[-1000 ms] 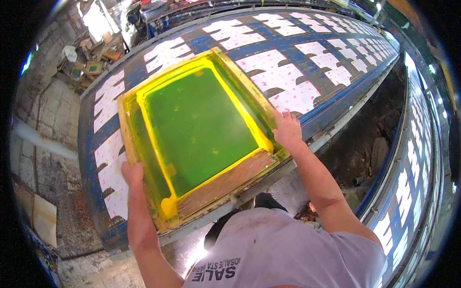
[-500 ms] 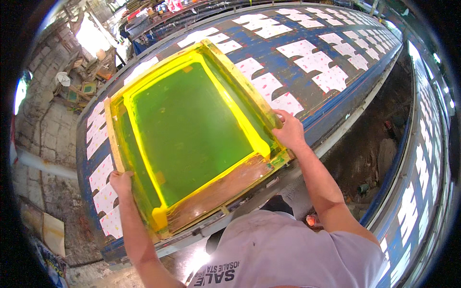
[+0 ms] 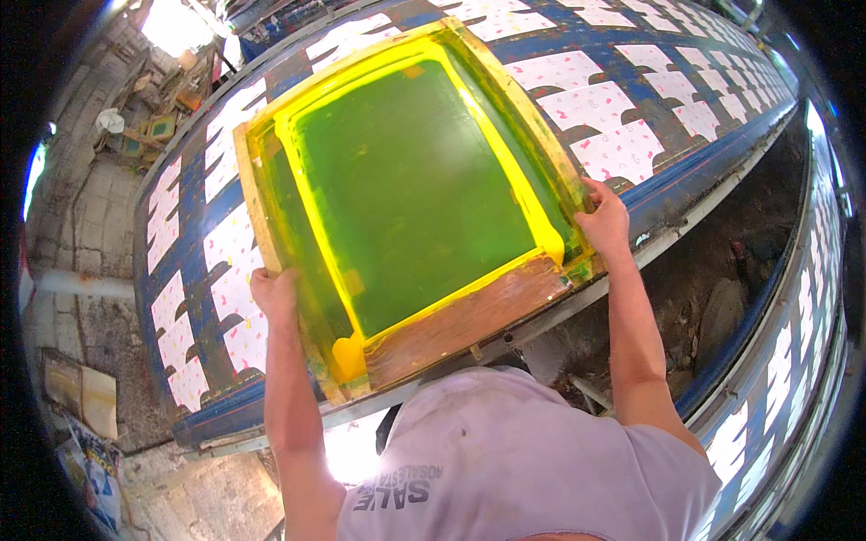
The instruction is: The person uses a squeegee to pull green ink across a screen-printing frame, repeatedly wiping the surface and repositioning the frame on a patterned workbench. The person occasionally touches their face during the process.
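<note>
A large wooden-framed printing screen (image 3: 424,198) lies tilted across the long table, its green mesh bordered by thick bright yellow ink. A brown strip (image 3: 465,311) runs along its near end. My left hand (image 3: 275,293) is closed on the frame's left side rail, low down. On the right side rail, near the close corner, my right hand (image 3: 606,221) grips with fingers curled over the edge. White fabric pieces (image 3: 618,149) with small pink prints and curved cut-outs lie beside the frame; whatever is under it is mostly hidden. Whether the frame touches the table, I cannot tell.
The long dark-blue table (image 3: 194,316) bears rows of similar pieces reaching far right. A second table (image 3: 776,379) with white pieces runs along the right, past a dark gap. At left are a worn floor (image 3: 90,234) and leaning boards (image 3: 86,392).
The screen has shifted right along the table, with both my hands still on its rails. More printed white pieces now show to its left.
</note>
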`<state>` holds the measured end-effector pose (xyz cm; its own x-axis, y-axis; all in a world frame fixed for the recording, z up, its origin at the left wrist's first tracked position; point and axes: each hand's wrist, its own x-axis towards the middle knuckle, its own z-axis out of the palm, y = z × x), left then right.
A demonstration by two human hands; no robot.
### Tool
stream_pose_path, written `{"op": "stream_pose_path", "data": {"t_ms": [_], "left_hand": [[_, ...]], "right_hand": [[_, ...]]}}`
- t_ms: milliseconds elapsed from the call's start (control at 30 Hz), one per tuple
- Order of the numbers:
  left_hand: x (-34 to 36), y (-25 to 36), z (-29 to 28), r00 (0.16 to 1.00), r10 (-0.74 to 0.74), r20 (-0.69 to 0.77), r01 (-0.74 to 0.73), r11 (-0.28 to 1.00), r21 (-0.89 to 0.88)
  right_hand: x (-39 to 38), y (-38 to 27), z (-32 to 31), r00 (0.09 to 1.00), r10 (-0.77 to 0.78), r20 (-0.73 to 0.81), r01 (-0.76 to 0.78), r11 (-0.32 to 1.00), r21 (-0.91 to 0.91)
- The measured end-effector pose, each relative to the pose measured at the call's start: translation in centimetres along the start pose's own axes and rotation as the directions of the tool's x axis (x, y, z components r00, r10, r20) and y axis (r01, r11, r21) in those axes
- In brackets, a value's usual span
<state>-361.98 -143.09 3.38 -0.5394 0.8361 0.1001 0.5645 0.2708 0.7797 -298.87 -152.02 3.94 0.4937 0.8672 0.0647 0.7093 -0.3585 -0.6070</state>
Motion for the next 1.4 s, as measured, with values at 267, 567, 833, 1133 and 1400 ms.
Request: {"op": "stream_pose_path", "data": {"t_ms": [267, 567, 833, 1133, 1400], "left_hand": [[-1.7, -0.2, 3.2, 1.0, -0.018, 0.004, 0.018, 0.994, 0.105], [-0.9, -1.8, 3.9, 0.998, -0.046, 0.054, 0.031, 0.969, 0.247], [-1.7, -0.3, 4.1, 1.0, 0.003, 0.014, -0.008, 0.925, 0.381], [-1.6, -1.3, 4.3, 0.999, -0.017, 0.033, 0.015, 0.996, 0.083], [-3.3, 0.4, 3.9, 0.996, 0.073, -0.048, -0.068, 0.992, 0.111]], "right_hand": [[2.5, 3.1, -1.3, 0.999, -0.027, 0.038, 0.025, 0.998, 0.063], [1.2, 1.2, -2.2, 0.977, -0.199, 0.074, 0.21, 0.956, -0.205], [-9.4, -7.8, -3.0, 0.381, -0.774, 0.505, 0.754, 0.577, 0.315], [-13.2, -14.1, 1.1, 0.374, -0.818, 0.437, 0.883, 0.458, 0.104], [-13.4, -17.5, 1.9, 0.379, -0.634, 0.674, 0.869, 0.494, -0.025]]}}
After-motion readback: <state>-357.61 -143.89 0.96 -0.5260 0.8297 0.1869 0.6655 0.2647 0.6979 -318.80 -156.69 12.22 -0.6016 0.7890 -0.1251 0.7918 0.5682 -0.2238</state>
